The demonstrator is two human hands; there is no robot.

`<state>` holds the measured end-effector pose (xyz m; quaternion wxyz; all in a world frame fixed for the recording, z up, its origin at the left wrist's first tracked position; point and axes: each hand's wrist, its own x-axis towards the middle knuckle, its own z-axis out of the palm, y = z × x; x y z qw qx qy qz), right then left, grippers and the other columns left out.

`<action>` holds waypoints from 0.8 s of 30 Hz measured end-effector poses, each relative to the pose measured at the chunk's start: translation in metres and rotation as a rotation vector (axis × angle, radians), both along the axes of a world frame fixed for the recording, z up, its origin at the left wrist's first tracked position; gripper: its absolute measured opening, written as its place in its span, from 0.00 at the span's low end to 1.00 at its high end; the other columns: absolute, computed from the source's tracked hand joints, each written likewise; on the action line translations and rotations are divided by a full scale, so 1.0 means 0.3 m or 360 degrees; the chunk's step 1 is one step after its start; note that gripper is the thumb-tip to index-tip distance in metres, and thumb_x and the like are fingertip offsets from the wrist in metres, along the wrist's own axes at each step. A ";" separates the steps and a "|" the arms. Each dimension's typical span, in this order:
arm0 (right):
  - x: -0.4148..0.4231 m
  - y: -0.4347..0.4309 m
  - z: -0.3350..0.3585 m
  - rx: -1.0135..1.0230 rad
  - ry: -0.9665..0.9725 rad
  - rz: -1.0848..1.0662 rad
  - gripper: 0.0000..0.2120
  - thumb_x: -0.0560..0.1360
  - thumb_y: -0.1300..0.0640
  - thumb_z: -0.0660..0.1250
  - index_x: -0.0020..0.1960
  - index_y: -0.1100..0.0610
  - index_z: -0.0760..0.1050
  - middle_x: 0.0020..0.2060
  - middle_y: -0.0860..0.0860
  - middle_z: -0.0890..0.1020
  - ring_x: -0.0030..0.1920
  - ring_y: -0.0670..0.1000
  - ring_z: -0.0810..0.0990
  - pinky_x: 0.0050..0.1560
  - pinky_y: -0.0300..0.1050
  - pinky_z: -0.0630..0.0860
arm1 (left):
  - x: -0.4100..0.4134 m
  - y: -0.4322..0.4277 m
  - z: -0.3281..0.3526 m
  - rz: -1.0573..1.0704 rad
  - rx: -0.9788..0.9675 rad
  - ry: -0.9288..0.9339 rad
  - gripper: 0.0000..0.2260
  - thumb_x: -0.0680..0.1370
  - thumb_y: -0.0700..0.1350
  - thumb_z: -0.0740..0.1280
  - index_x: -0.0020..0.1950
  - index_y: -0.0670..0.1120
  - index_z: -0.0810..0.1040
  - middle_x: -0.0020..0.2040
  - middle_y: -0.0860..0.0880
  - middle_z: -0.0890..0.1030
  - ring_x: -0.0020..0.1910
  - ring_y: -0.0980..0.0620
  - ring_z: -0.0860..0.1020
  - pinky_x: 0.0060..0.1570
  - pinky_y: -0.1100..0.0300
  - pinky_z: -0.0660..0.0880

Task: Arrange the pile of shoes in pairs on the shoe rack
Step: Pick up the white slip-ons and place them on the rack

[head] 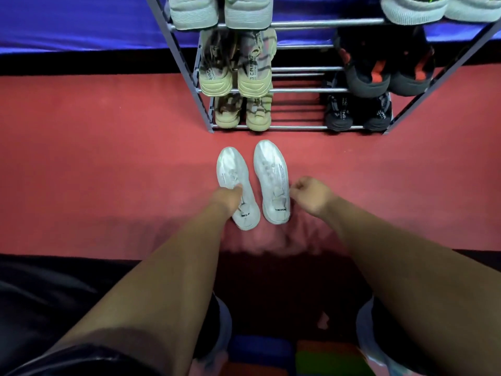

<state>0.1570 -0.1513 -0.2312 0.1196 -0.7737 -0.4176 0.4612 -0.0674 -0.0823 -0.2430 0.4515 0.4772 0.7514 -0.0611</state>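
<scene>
Two white shoes stand side by side on the red floor in front of the shoe rack [298, 127], toes towards it. My left hand [226, 198] grips the left white shoe [232, 169] at its opening, fingers tucked inside. My right hand [311, 195] sits against the outer side of the right white shoe [271, 169], near its collar. Its fingers are curled and I cannot tell whether they hold the shoe.
The grey metal rack holds pairs at both ends. On the left are a beige pair [244, 112] at the bottom, a beige pair [238, 69] above it and a grey pair [217, 9] on top. On the right are black pairs [357, 112] [385, 63] and a grey pair [433, 6]. The bars between them are bare.
</scene>
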 end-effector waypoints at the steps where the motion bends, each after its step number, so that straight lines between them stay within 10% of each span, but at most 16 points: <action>1: -0.010 -0.001 -0.015 -0.0026 -0.0065 0.0063 0.05 0.78 0.54 0.68 0.47 0.56 0.77 0.45 0.55 0.86 0.47 0.56 0.82 0.47 0.48 0.75 | 0.017 -0.014 -0.013 -0.0052 -0.0045 -0.0019 0.30 0.83 0.60 0.64 0.76 0.39 0.73 0.71 0.41 0.79 0.67 0.41 0.78 0.63 0.53 0.73; 8: -0.087 -0.008 -0.091 -0.0140 0.0020 0.0132 0.37 0.72 0.52 0.77 0.76 0.57 0.64 0.67 0.55 0.76 0.67 0.57 0.76 0.63 0.46 0.73 | 0.067 -0.072 -0.101 -0.0288 -0.0128 0.0240 0.65 0.71 0.67 0.76 0.84 0.40 0.32 0.87 0.44 0.48 0.82 0.39 0.61 0.78 0.45 0.64; 24: -0.203 0.006 -0.189 -0.0011 -0.0616 0.0444 0.63 0.60 0.29 0.79 0.77 0.63 0.53 0.67 0.55 0.67 0.66 0.58 0.74 0.65 0.54 0.74 | 0.076 -0.071 -0.108 -0.0247 -0.0010 0.0210 0.56 0.77 0.53 0.74 0.85 0.43 0.32 0.86 0.48 0.35 0.81 0.40 0.63 0.75 0.51 0.68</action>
